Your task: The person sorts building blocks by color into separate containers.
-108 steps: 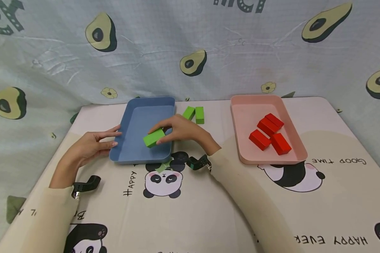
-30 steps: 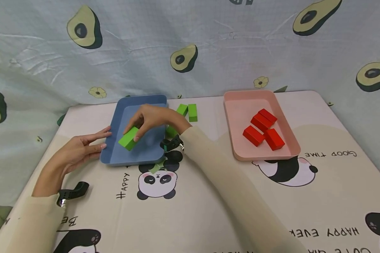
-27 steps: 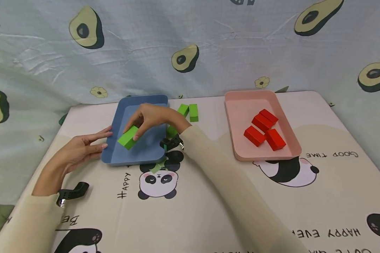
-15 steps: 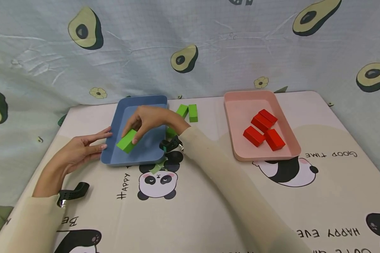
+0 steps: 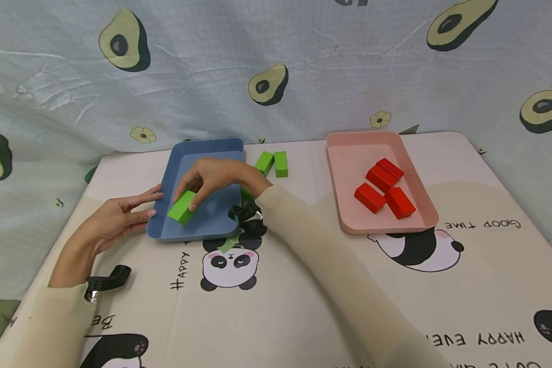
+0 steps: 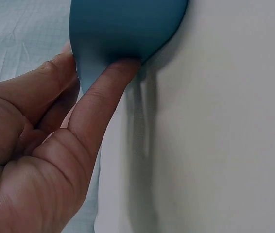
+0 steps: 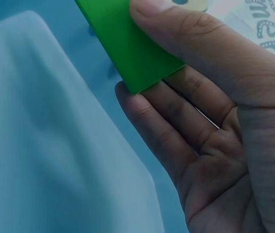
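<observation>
My right hand (image 5: 213,176) pinches a green block (image 5: 181,207) between thumb and fingers, over the near left part of the blue tray (image 5: 223,217). In the right wrist view the thumb presses one face of the green block (image 7: 132,53) and the fingers lie behind it. My left hand (image 5: 115,220) touches the tray's left side with fairly straight fingers; in the left wrist view its thumb rests on the outer wall of the blue tray (image 6: 123,29). Whether the block touches the tray floor, I cannot tell.
Two green blocks, one upright-looking (image 5: 281,164) and one slanted (image 5: 264,162), lie right of the blue tray. Another green block is partly hidden behind my right wrist. A pink tray (image 5: 349,163) on the right holds several red blocks (image 5: 399,203). A patterned cloth hangs behind.
Since the oldest frame, my right hand has carried the green block left across the blue tray. Over the last second it has shifted slightly nearer and lower. The left hand stays at the tray's side.
</observation>
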Tool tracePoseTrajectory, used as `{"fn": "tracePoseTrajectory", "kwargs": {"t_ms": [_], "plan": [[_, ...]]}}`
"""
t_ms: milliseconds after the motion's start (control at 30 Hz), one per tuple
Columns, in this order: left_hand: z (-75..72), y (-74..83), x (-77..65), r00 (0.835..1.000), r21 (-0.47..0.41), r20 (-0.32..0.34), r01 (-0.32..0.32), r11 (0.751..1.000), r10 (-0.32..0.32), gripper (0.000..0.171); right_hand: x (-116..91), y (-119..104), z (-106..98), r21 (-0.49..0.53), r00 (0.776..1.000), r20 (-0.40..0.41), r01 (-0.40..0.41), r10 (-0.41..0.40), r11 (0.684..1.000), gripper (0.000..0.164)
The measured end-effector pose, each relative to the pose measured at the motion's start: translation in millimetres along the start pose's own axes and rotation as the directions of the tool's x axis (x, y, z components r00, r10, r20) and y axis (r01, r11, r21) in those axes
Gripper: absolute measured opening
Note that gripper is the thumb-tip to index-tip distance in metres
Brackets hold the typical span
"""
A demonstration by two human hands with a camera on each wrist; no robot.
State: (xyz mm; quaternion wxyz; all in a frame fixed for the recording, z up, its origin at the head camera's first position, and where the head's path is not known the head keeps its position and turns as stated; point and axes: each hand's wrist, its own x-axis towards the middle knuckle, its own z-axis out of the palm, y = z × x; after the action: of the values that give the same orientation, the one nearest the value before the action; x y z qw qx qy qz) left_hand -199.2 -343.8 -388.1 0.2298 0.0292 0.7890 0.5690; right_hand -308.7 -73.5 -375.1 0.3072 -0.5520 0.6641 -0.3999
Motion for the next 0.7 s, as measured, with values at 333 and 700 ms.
{"fn": "tracePoseTrajectory", "kwargs": {"t_ms": [333, 700], "plan": [[1.0, -0.3, -0.2, 1.0, -0.035, 0.013, -0.017, 0.999, 0.017, 0.064, 4.5, 7.1, 3.8, -0.047, 0.999, 0.029, -0.035, 0.036, 0.998, 0.038], [0.5, -2.8, 0.9, 0.999, -0.033, 0.02, -0.031, 0.999, 0.031, 0.064, 6.8, 9.9, 4.4, -0.043, 0.998, 0.042, -0.042, 0.044, 0.998, 0.039]]}}
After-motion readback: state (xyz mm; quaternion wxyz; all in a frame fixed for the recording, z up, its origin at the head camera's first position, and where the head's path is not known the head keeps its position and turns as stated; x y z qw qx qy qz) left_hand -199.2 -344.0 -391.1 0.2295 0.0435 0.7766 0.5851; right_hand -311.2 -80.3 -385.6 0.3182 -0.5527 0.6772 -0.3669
